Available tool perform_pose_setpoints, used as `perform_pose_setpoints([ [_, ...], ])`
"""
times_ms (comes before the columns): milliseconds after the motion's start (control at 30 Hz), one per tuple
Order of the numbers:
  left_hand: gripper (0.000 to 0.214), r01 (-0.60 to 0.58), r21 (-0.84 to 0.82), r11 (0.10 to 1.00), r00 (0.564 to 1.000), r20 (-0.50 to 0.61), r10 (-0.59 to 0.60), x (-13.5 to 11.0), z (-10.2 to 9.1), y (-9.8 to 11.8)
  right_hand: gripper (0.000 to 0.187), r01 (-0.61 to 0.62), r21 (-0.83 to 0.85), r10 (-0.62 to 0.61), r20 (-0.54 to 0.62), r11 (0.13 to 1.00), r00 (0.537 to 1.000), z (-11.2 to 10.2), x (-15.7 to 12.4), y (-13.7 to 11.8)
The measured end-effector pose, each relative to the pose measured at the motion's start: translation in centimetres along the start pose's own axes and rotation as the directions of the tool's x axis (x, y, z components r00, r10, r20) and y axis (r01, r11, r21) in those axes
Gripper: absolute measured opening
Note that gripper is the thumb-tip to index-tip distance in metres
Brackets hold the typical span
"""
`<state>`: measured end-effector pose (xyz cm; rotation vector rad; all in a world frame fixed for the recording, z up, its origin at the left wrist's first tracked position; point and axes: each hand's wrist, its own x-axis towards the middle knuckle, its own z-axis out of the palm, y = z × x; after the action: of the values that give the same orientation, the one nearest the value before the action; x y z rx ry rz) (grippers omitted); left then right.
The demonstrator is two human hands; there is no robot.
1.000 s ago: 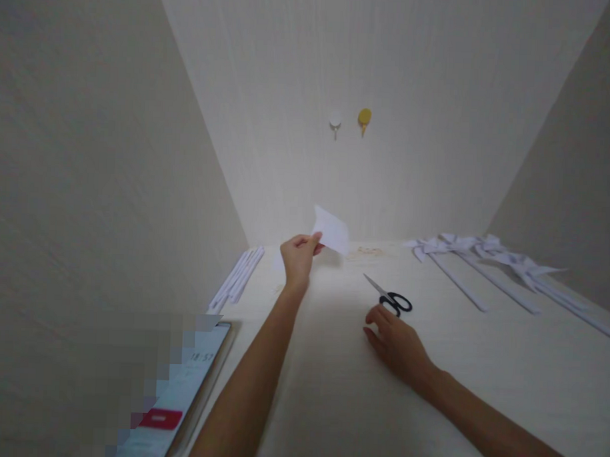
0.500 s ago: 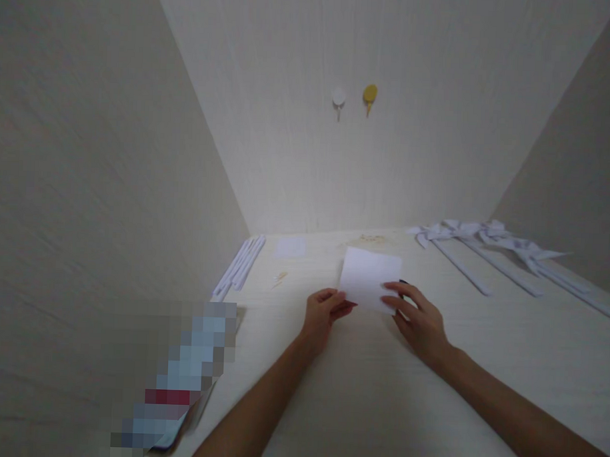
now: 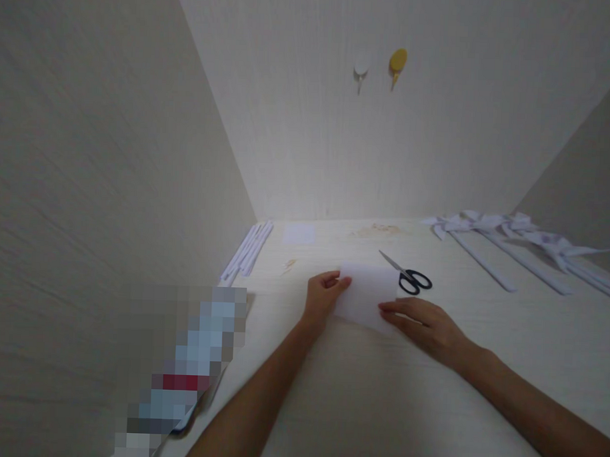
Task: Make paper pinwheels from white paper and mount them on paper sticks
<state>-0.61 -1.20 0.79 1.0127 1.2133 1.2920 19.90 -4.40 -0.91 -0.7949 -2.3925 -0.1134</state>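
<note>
A white sheet of paper (image 3: 367,292) lies flat on the pale table (image 3: 379,391) in front of me. My left hand (image 3: 322,297) pinches its left edge, thumb on top. My right hand (image 3: 424,324) rests with fingers stretched flat against the sheet's near right corner. Black-handled scissors (image 3: 408,275) lie just beyond the paper, to its right, touched by neither hand.
White paper strips (image 3: 249,250) lie by the left wall. A small paper square (image 3: 299,233) sits near the back. Folded paper pinwheels on long sticks (image 3: 514,242) cover the back right. A blurred phone (image 3: 180,377) lies at the near left. Two hooks (image 3: 379,63) hang on the back wall.
My left hand brought the paper down from the air onto the table. My right hand left the scissors and came onto the sheet, pressing it flat; the scissors show again.
</note>
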Motion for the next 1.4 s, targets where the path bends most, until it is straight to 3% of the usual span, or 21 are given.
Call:
perform_pose_setpoints([
  [100, 0.027, 0.009, -0.039, 0.999, 0.999, -0.031, -0.011, 0.1, 0.0, -0.2, 0.026, 0.038, 0.0, -0.038, 0.03, 0.999, 0.999, -0.2, 0.1, 0.0],
  [233, 0.02, -0.006, -0.046, 0.999, 1.0, 0.019, 0.007, 0.2, 0.0, -0.5, 0.029, 0.048, 0.031, -0.048, 0.012, 0.998, 0.999, -0.7, 0.8, -0.4],
  [400, 0.017, -0.044, 0.015, 0.999, 0.999, 0.026, 0.044, -0.4, 0.4, -0.4, 0.019, 0.091, 0.07, -0.089, -0.028, 0.993, 0.996, -1.0, 1.4, -1.0],
  [667, 0.018, -0.013, 0.015, 1.0, 0.988, 0.154, 0.011, -2.4, 1.6, -0.7, 0.007, -0.19, 0.15, 0.212, -0.146, 0.97, 0.966, -0.8, 1.6, -1.2],
  [800, 0.028, -0.009, 0.044, 0.999, 0.974, 0.226, -0.001, -2.9, 1.9, -1.2, 0.011, -0.34, 0.296, 0.383, -0.1, 0.893, 0.918, -0.5, 1.7, -0.7],
  [967, 0.027, -0.039, 0.059, 0.997, 0.91, 0.413, 0.012, -3.3, 2.2, -1.0, 0.016, -0.53, 0.538, 0.59, 0.073, 0.655, 0.804, -0.7, 2.1, -0.7],
  [1067, 0.029, -0.027, 0.066, 0.997, 0.888, 0.459, -0.006, -3.4, 2.2, -1.1, 0.017, -0.643, 0.521, 0.676, 0.159, 0.561, 0.719, -1.2, 2.4, -0.9],
  [1167, 0.033, -0.023, 0.109, 0.994, 0.903, 0.429, -0.026, -3.3, 2.1, -1.5, 0.019, -0.708, 0.495, 0.732, 0.193, 0.503, 0.654, -1.5, 2.5, -1.2],
  [1233, 0.036, -0.015, 0.122, 0.992, 0.907, 0.419, -0.038, -3.2, 2.0, -1.7, 0.02, -0.723, 0.486, 0.744, 0.199, 0.49, 0.638, -1.5, 2.5, -1.2],
  [1400, 0.042, -0.005, 0.137, 0.991, 0.883, 0.466, -0.06, -3.3, 1.9, -1.5, 0.02, -0.721, 0.454, 0.736, 0.186, 0.523, 0.651, -1.5, 2.5, -1.3],
])
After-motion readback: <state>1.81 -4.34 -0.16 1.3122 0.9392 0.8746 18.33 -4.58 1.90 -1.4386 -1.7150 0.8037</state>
